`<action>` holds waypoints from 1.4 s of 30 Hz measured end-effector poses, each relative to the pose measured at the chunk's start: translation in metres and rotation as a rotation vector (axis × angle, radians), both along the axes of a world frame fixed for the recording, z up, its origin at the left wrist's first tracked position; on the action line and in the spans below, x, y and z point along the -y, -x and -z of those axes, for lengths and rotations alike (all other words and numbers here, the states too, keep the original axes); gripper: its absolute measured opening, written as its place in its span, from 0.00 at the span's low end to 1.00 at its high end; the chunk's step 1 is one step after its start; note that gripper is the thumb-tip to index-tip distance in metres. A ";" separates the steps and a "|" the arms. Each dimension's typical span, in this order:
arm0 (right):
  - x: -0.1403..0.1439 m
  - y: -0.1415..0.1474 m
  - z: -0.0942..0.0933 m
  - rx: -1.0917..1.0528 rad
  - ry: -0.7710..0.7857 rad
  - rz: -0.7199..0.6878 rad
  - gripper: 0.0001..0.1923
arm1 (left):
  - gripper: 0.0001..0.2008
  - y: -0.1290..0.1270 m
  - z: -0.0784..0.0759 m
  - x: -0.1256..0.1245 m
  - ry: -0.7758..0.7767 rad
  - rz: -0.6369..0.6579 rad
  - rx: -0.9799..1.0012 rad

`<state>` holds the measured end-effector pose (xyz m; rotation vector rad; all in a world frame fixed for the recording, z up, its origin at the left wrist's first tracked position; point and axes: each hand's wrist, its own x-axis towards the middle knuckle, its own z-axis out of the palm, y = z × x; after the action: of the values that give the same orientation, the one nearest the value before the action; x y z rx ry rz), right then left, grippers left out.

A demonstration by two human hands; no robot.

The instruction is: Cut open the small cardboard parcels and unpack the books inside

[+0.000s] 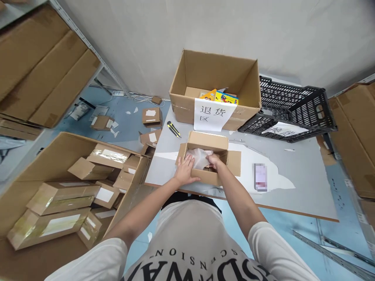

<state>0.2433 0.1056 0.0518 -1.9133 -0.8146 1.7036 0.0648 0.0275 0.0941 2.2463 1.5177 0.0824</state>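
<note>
A small cardboard box (209,178) stands on the table in front of me with its flaps folded outward. Inside it lies a translucent plastic bag (200,157); its contents are not clear. My left hand (185,171) rests at the box's left front corner, fingers spread over the bag and the rim. My right hand (214,160) reaches into the box with its fingers closed at the bag's right side, the fingertips partly hidden. A yellow and black utility knife (174,129) lies on the table behind the box, to the left.
A large carton (215,70) with a paper sign (212,115) holds colourful packs at the table's back. Beside it sits a black plastic crate (293,109). A blurred-out flat object (260,177) lies right on the table (310,175). At left, a big carton (73,144) holds several boxes.
</note>
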 end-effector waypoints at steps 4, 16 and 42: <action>0.008 -0.009 -0.016 -0.041 -0.043 -0.046 0.14 | 0.49 -0.002 -0.004 0.000 0.011 -0.017 0.015; 0.053 -0.047 -0.082 -0.374 -0.406 0.131 0.19 | 0.31 -0.014 -0.031 -0.013 0.142 -0.410 0.380; 0.088 0.014 -0.118 -0.148 -0.868 0.455 0.18 | 0.21 0.000 -0.094 -0.047 0.512 -0.749 1.735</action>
<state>0.2289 0.0175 0.1694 -1.2243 -0.7963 0.9575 0.0647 0.0749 0.1882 0.4699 0.9215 1.2555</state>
